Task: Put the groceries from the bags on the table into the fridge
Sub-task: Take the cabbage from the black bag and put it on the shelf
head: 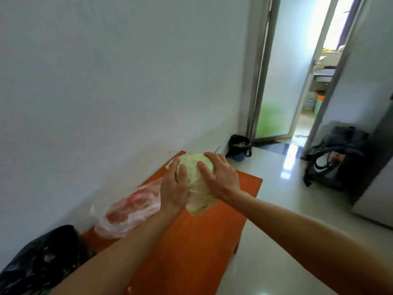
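Note:
A pale green cabbage (194,182) is held above the orange table (191,241). My left hand (173,188) grips its left side and my right hand (219,175) grips its right side, fingers curled over the top. A clear plastic bag (127,211) with red contents lies on the table by the wall. A black plastic bag (36,260) sits at the table's near left corner. A grey fridge (380,177) stands at the far right, partly cut off by the frame edge.
A white wall runs along the table's left. A small bin with a black liner (239,146) stands on the floor past the table. Dark bags (333,158) lie beside the fridge. An open doorway (304,86) leads to another room. Glossy tile floor (276,220) lies between table and fridge.

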Available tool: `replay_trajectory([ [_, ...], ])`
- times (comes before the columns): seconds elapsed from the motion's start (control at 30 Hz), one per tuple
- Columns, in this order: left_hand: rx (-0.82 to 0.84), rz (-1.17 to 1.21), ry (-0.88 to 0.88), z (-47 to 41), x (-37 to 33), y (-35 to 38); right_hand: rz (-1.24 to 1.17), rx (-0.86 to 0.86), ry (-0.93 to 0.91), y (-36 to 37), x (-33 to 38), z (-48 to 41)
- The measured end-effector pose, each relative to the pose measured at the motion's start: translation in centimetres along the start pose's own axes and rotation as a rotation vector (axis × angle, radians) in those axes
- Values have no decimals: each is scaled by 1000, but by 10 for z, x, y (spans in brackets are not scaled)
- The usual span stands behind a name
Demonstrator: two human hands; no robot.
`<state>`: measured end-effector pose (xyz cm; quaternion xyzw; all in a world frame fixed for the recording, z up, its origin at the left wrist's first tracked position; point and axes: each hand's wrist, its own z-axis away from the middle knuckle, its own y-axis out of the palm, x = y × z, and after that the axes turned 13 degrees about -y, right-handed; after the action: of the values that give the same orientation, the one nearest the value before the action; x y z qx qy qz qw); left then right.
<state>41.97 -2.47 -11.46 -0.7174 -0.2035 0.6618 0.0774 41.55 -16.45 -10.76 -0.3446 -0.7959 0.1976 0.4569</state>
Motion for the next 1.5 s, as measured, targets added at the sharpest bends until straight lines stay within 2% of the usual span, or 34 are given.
replay_trajectory([
  [0.27,466,93,166,26,-87,195,239,-268,247,-160,-123,42],
  [0.43,624,123,204,79,-155,328,373,-407,339,-278,-209,82],
  [0.67,754,197,230,159,-256,503,530,-470,389,-451,-323,123],
  [0.87,828,257,273,193,-319,625,594,-514,418,-557,-397,138],
  [1.23,898,256,403,193,-418,862,659,-640,463,-708,-579,114],
  [1.5,979,339,484,164,-552,1030,695,-759,455,-848,-697,45],
])
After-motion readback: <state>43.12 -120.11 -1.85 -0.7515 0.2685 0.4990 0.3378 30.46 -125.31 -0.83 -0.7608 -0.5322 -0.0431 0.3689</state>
